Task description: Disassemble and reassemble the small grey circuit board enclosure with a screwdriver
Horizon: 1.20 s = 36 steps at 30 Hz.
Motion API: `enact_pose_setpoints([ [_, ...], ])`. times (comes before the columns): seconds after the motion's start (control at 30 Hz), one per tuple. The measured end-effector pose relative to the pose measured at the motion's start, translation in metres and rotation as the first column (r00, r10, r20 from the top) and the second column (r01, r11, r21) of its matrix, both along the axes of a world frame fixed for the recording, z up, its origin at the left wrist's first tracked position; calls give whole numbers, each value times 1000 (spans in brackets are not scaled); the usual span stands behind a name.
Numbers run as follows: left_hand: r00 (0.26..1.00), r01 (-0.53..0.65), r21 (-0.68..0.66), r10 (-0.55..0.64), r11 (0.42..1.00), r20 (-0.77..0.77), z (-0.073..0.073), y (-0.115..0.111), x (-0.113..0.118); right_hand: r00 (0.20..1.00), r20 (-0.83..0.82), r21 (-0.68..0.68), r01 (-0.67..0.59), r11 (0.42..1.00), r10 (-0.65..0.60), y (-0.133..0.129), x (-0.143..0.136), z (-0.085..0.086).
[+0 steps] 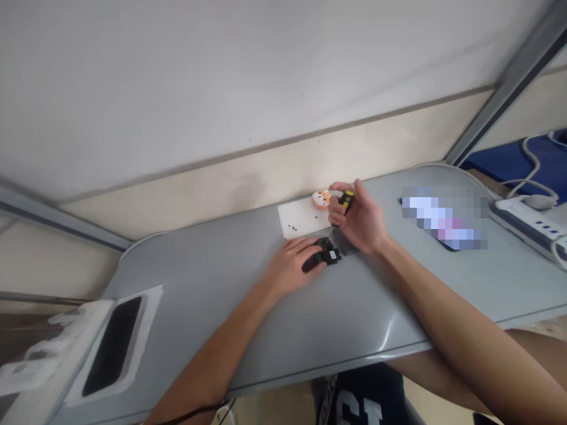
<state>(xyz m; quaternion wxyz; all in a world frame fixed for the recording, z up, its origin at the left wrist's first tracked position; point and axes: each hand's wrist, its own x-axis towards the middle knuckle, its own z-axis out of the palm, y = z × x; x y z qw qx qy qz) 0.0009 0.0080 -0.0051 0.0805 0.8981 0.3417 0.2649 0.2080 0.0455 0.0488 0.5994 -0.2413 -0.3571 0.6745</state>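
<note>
My left hand point(296, 262) rests on the desk, its fingers closed around a small black plastic device point(332, 255) with a white label. What kind of device it is, I cannot tell. Just above and to the right, my right hand point(361, 218) grips a screwdriver point(347, 202) by its black and yellow handle, its lower end over the device. Whether the tip touches the device is too small to see. A flat dark piece point(345, 242) lies beside the device, partly under my right hand. Several tiny dark screws point(293, 228) are on a white paper sheet point(305, 218) behind my hands.
An orange and white animal-faced object point(321, 199) sits on the paper's far edge. To the right are a phone point(443, 224) with a blurred screen and a white power strip point(531, 224) with cables. A dark phone point(114, 345) lies at the left. A wall point(212, 198) borders the grey desk point(199, 283).
</note>
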Motion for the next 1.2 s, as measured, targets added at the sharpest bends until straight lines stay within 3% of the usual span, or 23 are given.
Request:
enact_pose_setpoints([
  [0.1, 1000, 0, 15, 0, 1000, 1, -1, 0, 0, 999, 0, -17, -42, 999, 42, -1, 3, 2],
  [0.43, 1000, -12, 33, 12, 999, -4, -1, -1, 0, 991, 109, 13, 78, 997, -79, 2, -1, -6],
  [0.63, 1000, -23, 20, 23, 1000, -13, -1, -2, 1, 1000, -14, -70, 4, 998, -5, 1, 2, 0],
  [0.87, 1000, -18, 13, 18, 1000, -10, 2, -3, 1, 992, 75, -30, 104, 994, -101, 3, 1, -8],
  [1.2, 1000, -15, 3, 15, 1000, -2, 0, -1, 1, 1000, 27, -37, 3, 999, -2, -3, 3, 2],
])
